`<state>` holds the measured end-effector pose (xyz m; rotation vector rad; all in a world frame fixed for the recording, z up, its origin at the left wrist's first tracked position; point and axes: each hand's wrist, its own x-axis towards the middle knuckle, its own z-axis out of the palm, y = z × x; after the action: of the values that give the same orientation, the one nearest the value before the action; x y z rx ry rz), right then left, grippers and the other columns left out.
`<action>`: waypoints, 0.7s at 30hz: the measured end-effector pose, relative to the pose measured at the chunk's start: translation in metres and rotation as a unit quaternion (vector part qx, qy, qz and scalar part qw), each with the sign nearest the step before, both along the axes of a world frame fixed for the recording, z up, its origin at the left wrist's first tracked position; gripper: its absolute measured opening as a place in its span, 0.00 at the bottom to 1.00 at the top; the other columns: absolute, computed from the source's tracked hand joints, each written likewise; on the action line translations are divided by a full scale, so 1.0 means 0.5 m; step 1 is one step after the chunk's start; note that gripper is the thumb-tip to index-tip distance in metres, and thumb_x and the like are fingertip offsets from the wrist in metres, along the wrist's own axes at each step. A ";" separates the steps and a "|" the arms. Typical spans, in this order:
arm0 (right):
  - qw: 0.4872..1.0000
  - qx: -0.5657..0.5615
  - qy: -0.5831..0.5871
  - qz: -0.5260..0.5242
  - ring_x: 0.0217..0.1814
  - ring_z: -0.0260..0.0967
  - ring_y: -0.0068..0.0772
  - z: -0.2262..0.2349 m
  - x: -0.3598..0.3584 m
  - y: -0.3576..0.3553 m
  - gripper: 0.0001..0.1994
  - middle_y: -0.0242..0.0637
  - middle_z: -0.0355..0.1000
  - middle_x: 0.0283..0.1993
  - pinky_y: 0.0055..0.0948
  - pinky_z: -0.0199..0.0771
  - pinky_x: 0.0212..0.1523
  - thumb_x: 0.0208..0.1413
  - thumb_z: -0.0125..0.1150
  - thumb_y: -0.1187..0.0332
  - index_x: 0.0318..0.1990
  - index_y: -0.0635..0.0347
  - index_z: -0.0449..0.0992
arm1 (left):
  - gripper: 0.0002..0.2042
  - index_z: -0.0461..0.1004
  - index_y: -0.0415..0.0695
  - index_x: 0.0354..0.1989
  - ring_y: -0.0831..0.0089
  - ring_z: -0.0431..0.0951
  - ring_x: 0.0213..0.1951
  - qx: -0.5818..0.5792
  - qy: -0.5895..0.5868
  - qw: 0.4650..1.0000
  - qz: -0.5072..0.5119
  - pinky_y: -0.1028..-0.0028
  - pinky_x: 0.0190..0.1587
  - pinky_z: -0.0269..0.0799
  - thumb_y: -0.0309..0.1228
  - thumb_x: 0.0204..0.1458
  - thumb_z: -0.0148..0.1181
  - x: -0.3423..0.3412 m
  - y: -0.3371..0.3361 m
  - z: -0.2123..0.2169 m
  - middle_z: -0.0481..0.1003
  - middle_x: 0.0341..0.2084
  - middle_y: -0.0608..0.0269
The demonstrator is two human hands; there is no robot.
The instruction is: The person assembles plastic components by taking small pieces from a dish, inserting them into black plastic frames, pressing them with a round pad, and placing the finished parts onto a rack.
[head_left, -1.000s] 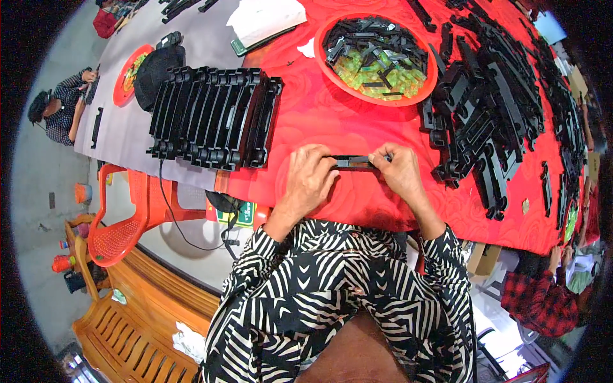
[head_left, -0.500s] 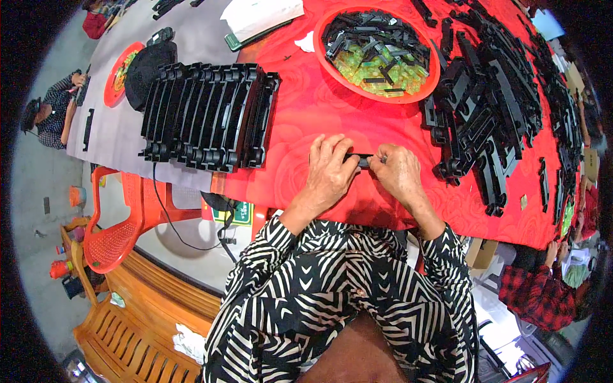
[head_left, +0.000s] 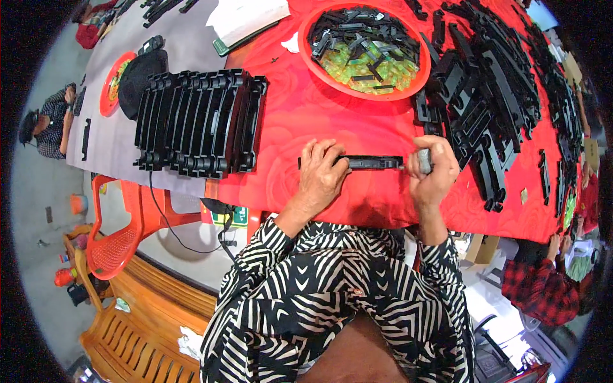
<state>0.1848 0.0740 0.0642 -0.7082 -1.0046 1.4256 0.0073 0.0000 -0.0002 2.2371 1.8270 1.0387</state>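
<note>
A long black plastic strip (head_left: 377, 162) lies sideways on the red tablecloth in front of me. My left hand (head_left: 321, 171) grips its left part, with fingers curled over it. Just off the strip's right end is my right hand (head_left: 433, 175), closed round a small grey block-like piece (head_left: 424, 161). Most of that piece is hidden in the fist, so its kind does not show. To the left stands a neat row of black plastic parts (head_left: 198, 121). Beyond my hands sits a red basin (head_left: 364, 96) full of small black and yellow-green pieces.
Black plastic parts (head_left: 488, 115) lie heaped on the right of the table. White papers (head_left: 246, 19) and a black cap (head_left: 142, 83) are at the far left. A red plastic chair (head_left: 115, 242) and wooden bench (head_left: 147, 319) stand at lower left. Other people sit at both sides.
My right hand has come off the black strip, moved right and now holds the grey piece. The strip is more exposed, and my left hand has shifted slightly left.
</note>
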 end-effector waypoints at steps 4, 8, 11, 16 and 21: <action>0.998 0.003 0.062 0.000 0.12 0.50 0.15 -0.045 -0.058 -0.008 0.12 0.28 0.57 0.14 0.20 0.49 0.13 0.58 0.43 0.69 0.36 0.69 0.70 | 0.08 0.71 0.42 0.29 0.58 0.66 0.48 -0.010 0.014 1.000 -0.005 0.53 0.53 0.57 0.28 0.38 0.61 0.008 0.005 0.002 0.70 0.38 0.59; 0.999 -0.031 0.036 0.023 0.13 0.51 0.15 -0.098 -0.080 -0.008 0.12 0.27 0.57 0.15 0.20 0.50 0.14 0.56 0.39 0.72 0.36 0.68 0.71 | 0.07 0.71 0.40 0.29 0.57 0.67 0.47 -0.027 0.013 0.999 -0.016 0.54 0.52 0.58 0.26 0.40 0.59 0.009 0.003 0.000 0.69 0.39 0.57; 0.998 -0.030 0.037 0.037 0.13 0.51 0.16 -0.112 -0.083 -0.013 0.12 0.27 0.57 0.15 0.20 0.51 0.14 0.54 0.38 0.73 0.36 0.68 0.71 | 0.07 0.70 0.38 0.30 0.57 0.67 0.46 -0.036 0.001 0.999 -0.017 0.55 0.52 0.59 0.24 0.40 0.56 0.012 -0.002 -0.009 0.69 0.39 0.54; 0.998 -0.029 0.018 0.043 0.13 0.51 0.16 -0.114 -0.081 -0.013 0.13 0.28 0.58 0.16 0.20 0.51 0.15 0.52 0.36 0.75 0.35 0.68 0.70 | 0.08 0.69 0.38 0.31 0.56 0.67 0.46 -0.034 0.024 0.999 -0.021 0.55 0.52 0.60 0.23 0.39 0.55 0.012 0.001 -0.008 0.68 0.39 0.52; 0.998 -0.037 0.021 0.056 0.14 0.52 0.15 -0.106 -0.087 -0.012 0.13 0.28 0.59 0.16 0.19 0.51 0.15 0.51 0.36 0.75 0.35 0.68 0.70 | 0.09 0.68 0.38 0.30 0.56 0.67 0.45 -0.033 0.026 0.999 -0.021 0.55 0.51 0.60 0.23 0.38 0.55 0.016 -0.003 -0.006 0.68 0.39 0.51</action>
<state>0.1414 0.0678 0.0114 -0.6816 -0.9754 1.5755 0.0155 -0.0015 -0.0034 2.2744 1.7992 0.9074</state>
